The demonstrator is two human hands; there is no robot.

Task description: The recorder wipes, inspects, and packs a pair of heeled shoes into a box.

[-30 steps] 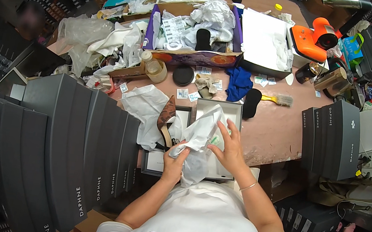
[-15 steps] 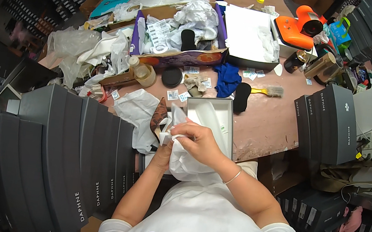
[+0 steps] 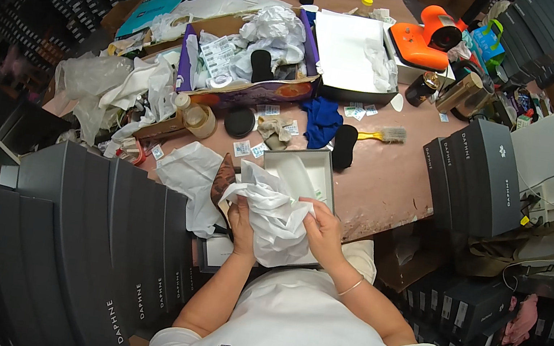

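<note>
White tissue paper (image 3: 273, 225) hangs crumpled between my two hands, over the near part of an open grey shoebox (image 3: 332, 182). My left hand (image 3: 242, 232) is closed round a brown patterned pointed shoe (image 3: 222, 180), with the tissue's left edge against its fingers. The shoe's toe points up and away; much of its side is behind the hand and paper. My right hand (image 3: 325, 237) pinches the tissue's right edge between thumb and fingers. Inside the box lies more white wrapping (image 3: 292, 168). Another sheet of tissue (image 3: 190, 177) lies spread left of the shoe.
Tall stacks of dark shoeboxes (image 3: 85, 222) crowd my left; more boxes (image 3: 477, 181) stand at right. Beyond the open box are a black pad (image 3: 344, 148), a yellow-handled brush (image 3: 382, 135), a blue cloth (image 3: 322, 120), a glass bottle (image 3: 198, 119) and a paper-filled carton (image 3: 254, 92).
My right hand has moved right, away from my left, drawing the tissue out wide between them. The left hand stays by the shoe. The whole view has shifted slightly.
</note>
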